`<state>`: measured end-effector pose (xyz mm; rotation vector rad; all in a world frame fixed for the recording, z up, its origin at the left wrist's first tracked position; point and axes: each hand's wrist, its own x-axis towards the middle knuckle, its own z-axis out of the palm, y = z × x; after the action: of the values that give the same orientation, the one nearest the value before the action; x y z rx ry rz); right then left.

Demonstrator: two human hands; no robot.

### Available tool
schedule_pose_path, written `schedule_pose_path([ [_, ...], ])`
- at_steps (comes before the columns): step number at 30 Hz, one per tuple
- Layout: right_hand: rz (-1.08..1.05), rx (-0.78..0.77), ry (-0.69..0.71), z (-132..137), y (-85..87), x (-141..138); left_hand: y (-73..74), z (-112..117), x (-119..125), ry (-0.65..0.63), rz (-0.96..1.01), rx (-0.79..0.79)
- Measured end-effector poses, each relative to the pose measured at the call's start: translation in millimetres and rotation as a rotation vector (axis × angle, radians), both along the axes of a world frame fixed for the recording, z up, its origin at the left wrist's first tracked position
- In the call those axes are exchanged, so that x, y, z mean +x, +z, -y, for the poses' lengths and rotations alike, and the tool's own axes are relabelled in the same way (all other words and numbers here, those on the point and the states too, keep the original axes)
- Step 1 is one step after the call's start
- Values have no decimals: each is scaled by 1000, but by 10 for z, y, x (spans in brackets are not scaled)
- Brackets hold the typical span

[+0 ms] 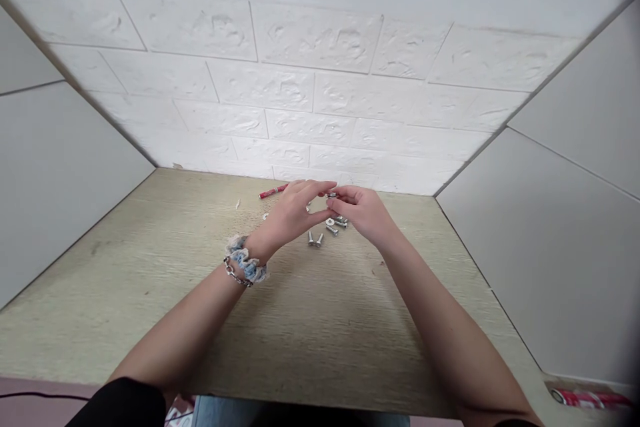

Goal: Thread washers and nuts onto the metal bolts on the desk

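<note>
wood-grain tabletop (320, 327); metal bolts (332, 230); flat washer (330, 221) beside them; red cylinder (271, 192), perhaps a pen; white sliver (238, 203)

Right hand (364, 210) pinches a metal piece (331, 195)
Left hand (293, 211) at the piece's eight o'clock, bolts (319, 239) at six, red tube (273, 191) at nine.

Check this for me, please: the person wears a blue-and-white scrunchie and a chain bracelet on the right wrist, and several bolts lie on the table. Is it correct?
Not quite: the head view shows the blue-and-white scrunchie and chain bracelet on the wrist of the left hand, not the right. Several bolts do lie on the table.
</note>
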<state>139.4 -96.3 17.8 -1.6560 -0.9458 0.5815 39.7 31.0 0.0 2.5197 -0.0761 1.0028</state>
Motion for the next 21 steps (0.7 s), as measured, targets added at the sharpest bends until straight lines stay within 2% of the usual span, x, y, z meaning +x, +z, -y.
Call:
schedule_pose_path([
  [3,208,-143,-99,36,-21,172,-21,-55,8,20,-139,33],
  [6,524,-426,-166,111,-88,450,-81,-196,17,88,-366,62],
  [8,654,-645,-189,176,-174,655,-118,-312,17,129,-555,52],
  [10,651,-832,-193,250,-278,836,-130,-405,11,156,-711,42],
  [14,545,-1014,-220,389,-430,1046,-99,-470,1,123,-893,12],
  [17,455,-1123,-195,451,-440,1088,-111,-472,6,74,-1006,18],
  [21,352,-1184,-157,497,-389,1103,-190,-455,21,64,-1022,31],
])
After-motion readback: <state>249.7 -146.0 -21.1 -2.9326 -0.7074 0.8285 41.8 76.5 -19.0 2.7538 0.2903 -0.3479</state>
